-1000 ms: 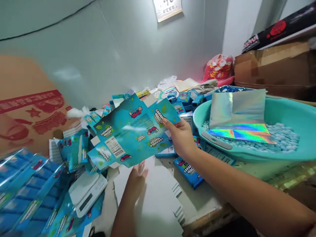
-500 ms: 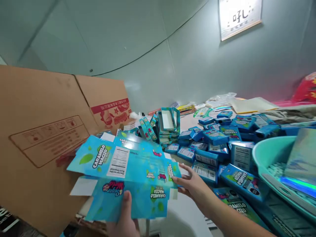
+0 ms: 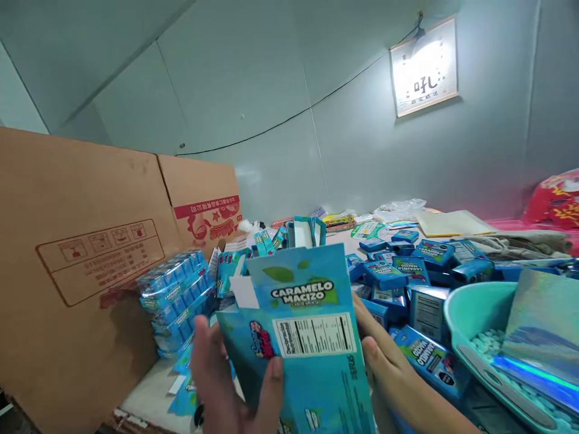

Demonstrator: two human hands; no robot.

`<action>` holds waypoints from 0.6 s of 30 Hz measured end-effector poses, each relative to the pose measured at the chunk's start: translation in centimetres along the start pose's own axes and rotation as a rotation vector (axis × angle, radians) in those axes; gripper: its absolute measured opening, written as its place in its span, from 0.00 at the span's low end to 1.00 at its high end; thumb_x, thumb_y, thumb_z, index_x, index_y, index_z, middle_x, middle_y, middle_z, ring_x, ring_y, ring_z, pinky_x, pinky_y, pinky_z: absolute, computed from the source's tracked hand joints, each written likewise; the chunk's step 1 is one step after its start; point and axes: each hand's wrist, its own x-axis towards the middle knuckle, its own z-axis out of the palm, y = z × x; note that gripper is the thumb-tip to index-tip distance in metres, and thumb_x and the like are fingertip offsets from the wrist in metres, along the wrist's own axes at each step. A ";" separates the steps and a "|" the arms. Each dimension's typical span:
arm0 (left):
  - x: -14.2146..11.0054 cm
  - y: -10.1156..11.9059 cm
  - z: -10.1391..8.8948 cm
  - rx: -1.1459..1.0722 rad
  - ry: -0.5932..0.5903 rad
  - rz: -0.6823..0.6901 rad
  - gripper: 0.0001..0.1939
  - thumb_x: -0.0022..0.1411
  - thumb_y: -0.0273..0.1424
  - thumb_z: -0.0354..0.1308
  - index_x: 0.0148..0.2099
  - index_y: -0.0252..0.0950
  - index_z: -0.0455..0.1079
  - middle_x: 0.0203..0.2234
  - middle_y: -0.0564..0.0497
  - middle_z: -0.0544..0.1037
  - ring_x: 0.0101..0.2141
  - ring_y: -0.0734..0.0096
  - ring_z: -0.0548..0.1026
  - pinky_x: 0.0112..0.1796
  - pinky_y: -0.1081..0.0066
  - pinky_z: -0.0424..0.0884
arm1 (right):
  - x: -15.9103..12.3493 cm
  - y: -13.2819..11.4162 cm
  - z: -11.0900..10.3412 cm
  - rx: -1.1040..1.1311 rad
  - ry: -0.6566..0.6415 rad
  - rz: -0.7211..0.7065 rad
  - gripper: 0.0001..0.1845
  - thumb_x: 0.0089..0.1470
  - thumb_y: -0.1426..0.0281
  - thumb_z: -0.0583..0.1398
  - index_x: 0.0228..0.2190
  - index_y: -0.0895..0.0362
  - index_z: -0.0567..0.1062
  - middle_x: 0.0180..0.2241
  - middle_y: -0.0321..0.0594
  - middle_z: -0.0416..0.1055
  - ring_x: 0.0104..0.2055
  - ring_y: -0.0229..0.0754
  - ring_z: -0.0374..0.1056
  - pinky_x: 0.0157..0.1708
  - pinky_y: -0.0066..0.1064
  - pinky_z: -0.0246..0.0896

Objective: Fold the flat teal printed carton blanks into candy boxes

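Upright in front of me is a blue printed candy carton [image 3: 312, 337], partly folded, with its top flap standing up and a white side tab sticking out at left. "Caramelo Macizo" and a nutrition panel face me. My left hand [image 3: 239, 386] is at its lower left side, thumb pressed on the printed face and the other fingers partly curled near the left edge. My right hand [image 3: 384, 355] grips the right edge, with some of its fingers hidden behind the carton.
A big brown cardboard box [image 3: 99, 241] stands at left, beside wrapped stacks of blue packs [image 3: 181, 301]. Many small blue boxes [image 3: 407, 271] are heaped at right. A turquoise basin [image 3: 479, 301] holds pale candies and a shiny sheet. Open cartons [image 3: 307, 232] stand at the back.
The flat carton blank has been turned and folded into a partly formed, upright shape. Both hands have shifted right with it, and the wrapped stacks at left have come into view.
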 end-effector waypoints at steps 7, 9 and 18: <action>-0.9 2.4 1.9 -0.061 -0.291 -0.111 0.38 0.60 0.51 0.61 0.68 0.47 0.56 0.65 0.43 0.64 0.62 0.45 0.65 0.57 0.52 0.69 | 0.7 -4.7 2.5 0.054 0.081 0.153 0.36 0.67 0.48 0.48 0.70 0.38 0.43 0.72 0.36 0.45 0.73 0.53 0.42 0.68 0.56 0.46; -0.6 3.7 2.0 -0.054 -0.313 -0.146 0.36 0.64 0.48 0.59 0.70 0.50 0.52 0.66 0.44 0.62 0.61 0.49 0.68 0.57 0.52 0.69 | 1.1 -5.8 3.4 0.011 0.212 0.019 0.35 0.67 0.52 0.51 0.69 0.37 0.43 0.72 0.33 0.44 0.74 0.51 0.39 0.70 0.55 0.41; 2.8 5.7 1.7 -0.110 -0.418 0.286 0.28 0.66 0.38 0.58 0.67 0.48 0.59 0.69 0.47 0.58 0.67 0.51 0.57 0.63 0.48 0.61 | 4.4 -11.2 4.3 0.225 0.112 -0.322 0.35 0.62 0.40 0.49 0.64 0.39 0.60 0.65 0.37 0.62 0.67 0.55 0.57 0.58 0.50 0.65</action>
